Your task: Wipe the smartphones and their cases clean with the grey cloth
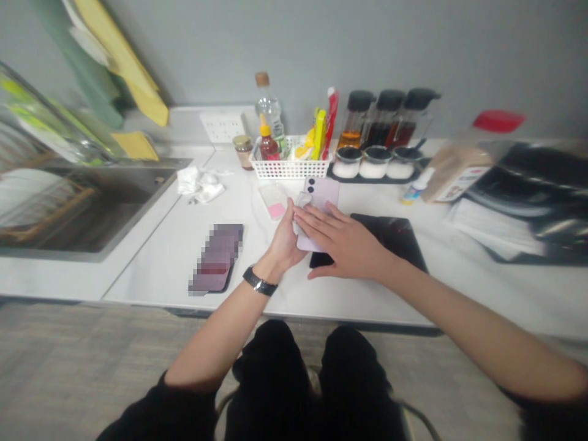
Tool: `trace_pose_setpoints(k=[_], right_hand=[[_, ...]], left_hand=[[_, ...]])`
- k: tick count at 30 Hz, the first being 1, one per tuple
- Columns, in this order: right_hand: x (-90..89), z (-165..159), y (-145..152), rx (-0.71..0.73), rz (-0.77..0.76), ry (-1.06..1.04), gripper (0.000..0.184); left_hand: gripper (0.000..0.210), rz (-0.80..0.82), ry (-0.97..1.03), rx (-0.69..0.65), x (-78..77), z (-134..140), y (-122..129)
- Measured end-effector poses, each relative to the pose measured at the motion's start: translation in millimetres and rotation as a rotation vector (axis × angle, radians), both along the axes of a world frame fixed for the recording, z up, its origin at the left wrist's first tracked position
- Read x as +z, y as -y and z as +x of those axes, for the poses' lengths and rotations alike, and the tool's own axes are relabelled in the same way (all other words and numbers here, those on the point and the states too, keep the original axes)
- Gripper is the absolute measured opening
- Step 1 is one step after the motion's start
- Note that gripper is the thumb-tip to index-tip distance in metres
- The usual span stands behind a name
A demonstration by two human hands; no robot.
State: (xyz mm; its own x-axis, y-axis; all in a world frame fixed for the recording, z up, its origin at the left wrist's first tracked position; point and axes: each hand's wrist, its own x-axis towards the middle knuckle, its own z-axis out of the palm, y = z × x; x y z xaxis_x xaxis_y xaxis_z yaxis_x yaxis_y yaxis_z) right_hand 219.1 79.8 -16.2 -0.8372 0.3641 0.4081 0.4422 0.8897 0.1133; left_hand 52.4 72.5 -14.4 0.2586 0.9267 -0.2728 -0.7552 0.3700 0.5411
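One pale-lilac phone, two dark lenses on its back, is before a white basket; left hand clasps its edge, right hand lies flat over whitish tissue.

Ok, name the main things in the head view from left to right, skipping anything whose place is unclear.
Sink → pixelated phone → left hand → lilac phone → black tablet → red-lidded container.

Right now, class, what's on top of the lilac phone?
The right hand and a pale crumpled sheet overlap the phone; anything beneath that hand cannot be seen.
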Motion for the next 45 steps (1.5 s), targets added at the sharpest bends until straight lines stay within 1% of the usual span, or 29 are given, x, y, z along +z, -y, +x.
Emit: trace_pose_setpoints(k=[2, 4, 6, 7, 10, 13, 15, 17, 20, 23, 25, 27, 30, 32, 34, 36, 39, 41, 43, 45], right_hand=[[2.6, 4, -4, -0.026, 0.005, -0.003, 0.108], [7.5, 7, -12, -0.089, 0.005, -0.034, 0.106], [9.3, 6, -15, -0.128, 0.001, -0.059, 0.109], [7.8, 4, -13, -0.124, -0.001, -0.057, 0.11], [-4.7, -1, 6, -0.05, 0.015, -0.014, 0.115], [-16.9, 5, 28, 0.028, 0.065, 0.043, 0.115], [-17.8, 17, 33, 0.019, 0.086, 0.063, 0.113], [-12.2, 30, 29, -0.051, 0.095, 0.051, 0.111], [2.7, 42, 11, -0.176, 0.093, 0.004, 0.111], [14.2, 40, -8, -0.25, 0.073, -0.054, 0.116], [14.7, 33, -12, -0.276, 0.059, -0.09, 0.118], [8.0, 24, -5, -0.267, 0.045, -0.102, 0.121], [-11.3, 12, 20, -0.196, 0.049, -0.066, 0.124], [-23.4, 7, 39, -0.12, 0.071, -0.02, 0.123], [-28.9, 8, 49, -0.059, 0.091, 0.02, 0.118], [-25.7, 13, 46, -0.074, 0.097, 0.023, 0.113], [-10.2, 24, 24, -0.221, 0.085, -0.04, 0.112], [-1.7, 27, 12, -0.298, 0.076, -0.082, 0.115], [-1.3, 24, 9, -0.315, 0.075, -0.093, 0.119], [-9.8, 16, 20, -0.277, 0.089, -0.07, 0.12]], left_hand=[[0.067, 0.014, -0.039, -0.009, -1.0, 1, -1], [0.066, 0.055, -0.086, -0.025, -2.6, 3, -1], [0.062, 0.097, -0.116, -0.011, -4.8, 4, -1], [0.061, 0.109, -0.121, 0.006, -5.9, 3, -1], [0.069, 0.1, -0.14, 0.036, -7.9, -1, -2], [0.08, 0.093, -0.138, -0.04, -6.6, -6, -3], [0.079, 0.107, -0.104, -0.083, -4.8, -7, -4], [0.075, 0.113, -0.076, -0.09, -3.7, -4, -4], [0.065, 0.113, -0.079, -0.108, -5.6, 0, -2], [0.06, 0.127, -0.112, -0.15, -9.4, 2, 0], [0.058, 0.142, -0.134, -0.137, -10.5, 2, 1], [0.057, 0.148, -0.146, -0.087, -9.4, 2, 1], [0.06, 0.119, -0.147, -0.032, -5.4, -1, 0], [0.066, 0.086, -0.158, -0.06, -3.2, -3, 0], [0.068, 0.057, -0.168, -0.113, -2.6, -5, 0], [0.066, 0.051, -0.152, -0.126, -3.7, -4, 0], [0.059, 0.066, -0.109, -0.097, -6.1, -1, -1], [0.055, 0.056, -0.104, -0.11, -7.1, 1, 0], [0.054, 0.056, -0.106, -0.1, -7.2, 1, 0], [0.054, 0.058, -0.123, -0.068, -6.7, 0, 0]])
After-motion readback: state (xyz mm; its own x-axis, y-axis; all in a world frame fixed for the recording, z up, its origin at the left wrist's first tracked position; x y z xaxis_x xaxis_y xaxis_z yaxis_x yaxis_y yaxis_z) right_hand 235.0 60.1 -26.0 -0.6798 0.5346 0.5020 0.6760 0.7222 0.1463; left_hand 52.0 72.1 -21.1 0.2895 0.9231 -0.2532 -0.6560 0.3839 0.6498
